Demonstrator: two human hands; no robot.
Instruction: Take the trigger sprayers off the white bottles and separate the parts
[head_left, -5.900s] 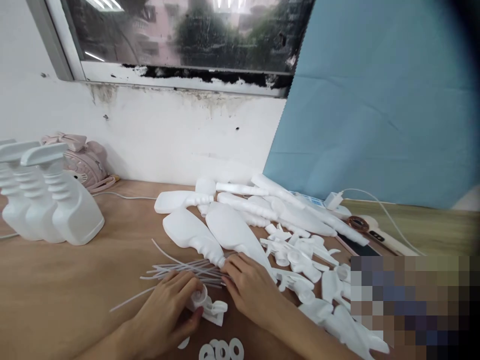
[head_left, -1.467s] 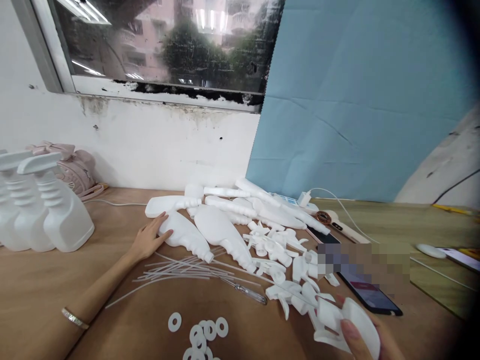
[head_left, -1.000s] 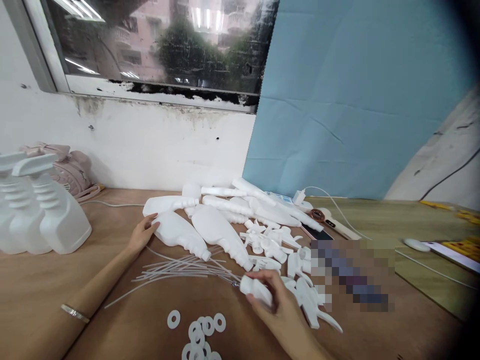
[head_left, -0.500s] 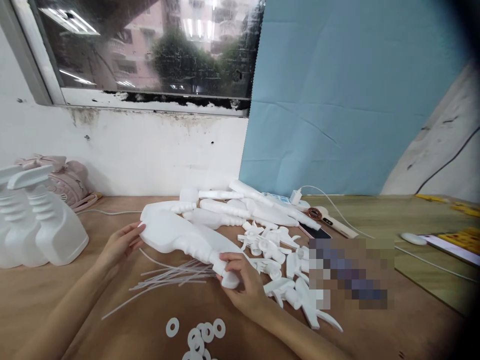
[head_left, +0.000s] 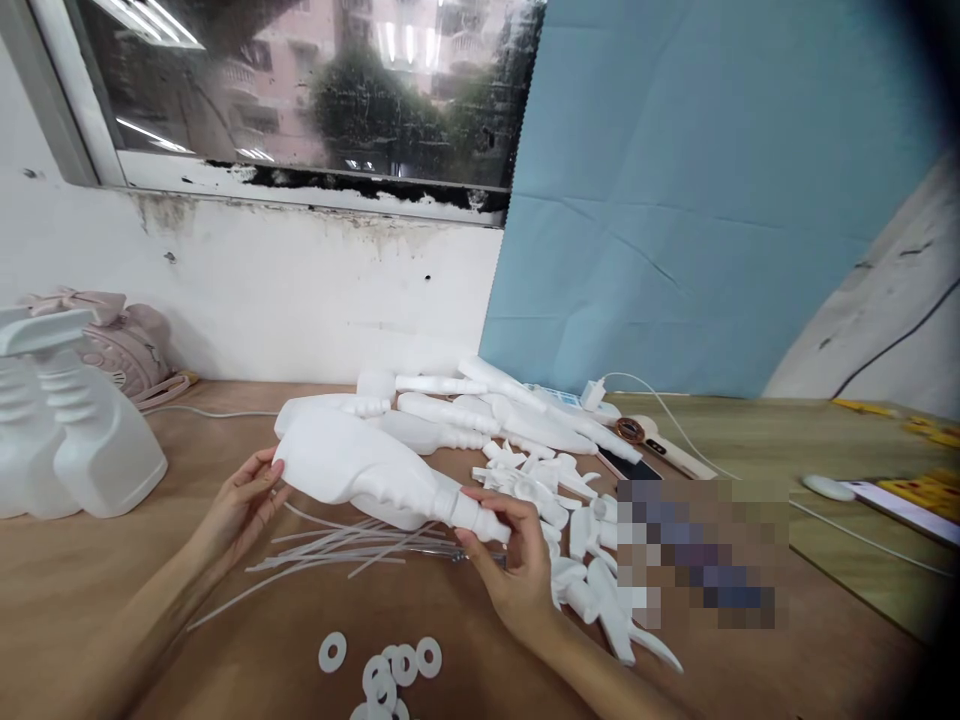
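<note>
A white plastic spray bottle (head_left: 349, 462) lies sideways between my hands, its neck end pointing right and slightly down. My left hand (head_left: 244, 500) has thumb and fingers closed at the broad base. The fingers of my right hand (head_left: 517, 565) pinch the narrow neck end. Beneath the bottle, thin white tubes (head_left: 322, 550) are spread on the table. White trigger spray heads (head_left: 536, 490) lie in a heap behind and beside my right hand. Toward the front edge, several flat white rings (head_left: 405, 663) form a loose cluster.
More white bottles (head_left: 442, 415) lie piled behind. Bottles fitted with spray heads (head_left: 105, 440) stand at the left, near a pink bag (head_left: 131, 345). Toward the right are a charger (head_left: 592, 393) with its cable, a handheld fan (head_left: 675, 455), a phone (head_left: 907, 508) and a blurred-out patch (head_left: 697, 560).
The bottle's neck end has swung right and up, and my right hand has moved with it. My left hand stays at the base. The view has shifted slightly.
</note>
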